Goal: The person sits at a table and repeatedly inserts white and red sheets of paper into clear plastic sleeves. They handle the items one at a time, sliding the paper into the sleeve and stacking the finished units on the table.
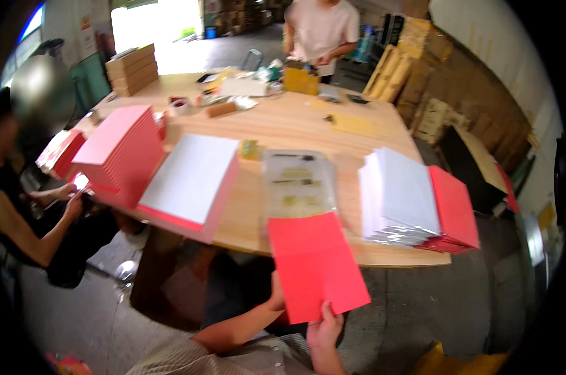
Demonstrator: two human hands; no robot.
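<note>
A red folded card sheet or folder [317,265] tilts over the table's front edge, with a crease across its upper part. My right hand [325,326] is closed on its lower edge, thumb on top. At the left edge of the red folder is my left hand [277,294], its fingers mostly hidden behind it. Just beyond the folder lies a translucent plastic bag [300,172] with dark and yellowish marks. Left of that bag, white sheets [192,175] top a pink-red stack. To the right, white plastic-wrapped packs [400,197] lean against a red stack [455,212].
A tall pink stack [126,140] stands at the table's left. Brown boxes [133,70], a tape roll [180,106] and a yellow box [301,80] sit toward the back. One person stands at the far side; another sits at left holding a lit phone [80,181].
</note>
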